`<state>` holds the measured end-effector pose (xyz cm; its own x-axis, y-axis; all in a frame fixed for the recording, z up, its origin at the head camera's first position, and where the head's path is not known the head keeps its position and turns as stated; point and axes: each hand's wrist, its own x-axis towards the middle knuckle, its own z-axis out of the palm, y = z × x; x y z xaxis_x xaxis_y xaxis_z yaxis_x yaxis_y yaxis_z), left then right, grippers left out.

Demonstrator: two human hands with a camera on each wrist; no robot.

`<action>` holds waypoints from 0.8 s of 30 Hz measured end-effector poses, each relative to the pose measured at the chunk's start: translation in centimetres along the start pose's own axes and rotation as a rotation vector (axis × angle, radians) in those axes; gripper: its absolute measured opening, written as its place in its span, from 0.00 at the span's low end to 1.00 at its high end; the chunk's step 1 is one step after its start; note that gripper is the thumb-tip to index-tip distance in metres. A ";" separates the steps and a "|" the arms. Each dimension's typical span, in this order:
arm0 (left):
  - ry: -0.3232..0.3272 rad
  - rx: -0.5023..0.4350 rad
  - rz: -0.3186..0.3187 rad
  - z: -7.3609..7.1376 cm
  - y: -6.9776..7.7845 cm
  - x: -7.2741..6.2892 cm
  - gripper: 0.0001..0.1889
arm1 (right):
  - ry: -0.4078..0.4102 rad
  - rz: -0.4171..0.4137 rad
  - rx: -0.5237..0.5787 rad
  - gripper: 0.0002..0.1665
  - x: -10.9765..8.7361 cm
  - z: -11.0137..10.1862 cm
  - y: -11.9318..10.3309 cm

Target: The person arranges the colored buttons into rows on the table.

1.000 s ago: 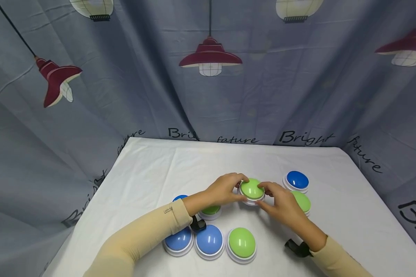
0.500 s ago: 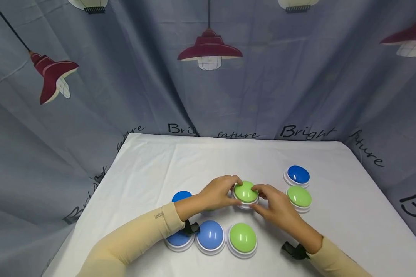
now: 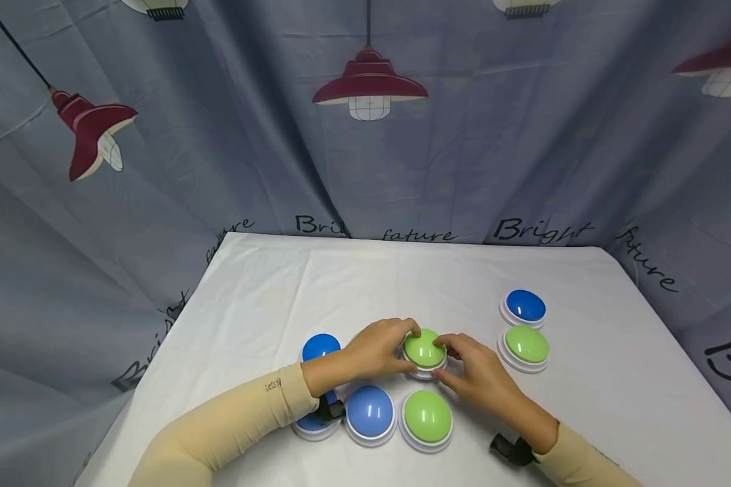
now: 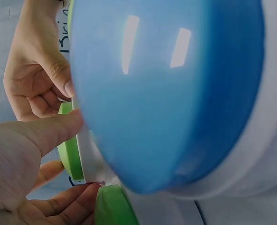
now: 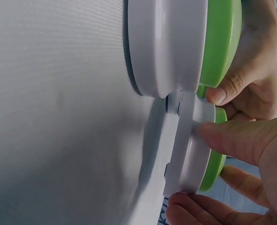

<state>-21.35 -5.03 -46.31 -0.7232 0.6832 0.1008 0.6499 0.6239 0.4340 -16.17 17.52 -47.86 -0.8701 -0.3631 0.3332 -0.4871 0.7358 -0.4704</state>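
Both hands hold one push button with a green dome [image 3: 425,348] and white base, in the middle of the table. My left hand [image 3: 380,348] grips its left side, and my right hand [image 3: 478,368] grips the right side, thumbs toward me. In the right wrist view the button's white base [image 5: 194,154] stands above the cloth, a shadow below it. Just in front of it lies another green button [image 3: 427,416], beside a blue button [image 3: 370,411]. Another green button [image 4: 112,206], by my left fingers in the left wrist view, is mostly hidden by that hand in the head view.
A white cloth covers the table [image 3: 268,291]. Under my left forearm a blue button [image 3: 311,423] is partly hidden, with another blue button [image 3: 319,345] behind it. At right stand a green button [image 3: 526,343] and a blue button [image 3: 526,305]. A printed curtain [image 3: 250,135] hangs behind.
Both hands have brought the held green button leftward and nearer to me, close behind the front green button. My left hand now covers most of the green button beside it.
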 end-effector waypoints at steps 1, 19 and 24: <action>0.000 0.003 0.000 0.1 0.0 0.0 0.29 | 0.001 -0.002 0.000 0.30 0.0 0.1 0.0; -0.006 0.083 0.029 0.4 0.1 -0.5 0.36 | -0.009 -0.030 0.014 0.30 -0.5 0.9 0.3; 0.004 0.107 0.056 0.5 0.1 -0.4 0.34 | -0.013 -0.039 0.020 0.30 -0.5 1.0 0.4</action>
<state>-20.85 -5.08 -46.79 -0.6861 0.7166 0.1254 0.7101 0.6222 0.3297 -16.01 17.39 -48.97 -0.8515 -0.3986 0.3408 -0.5217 0.7093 -0.4740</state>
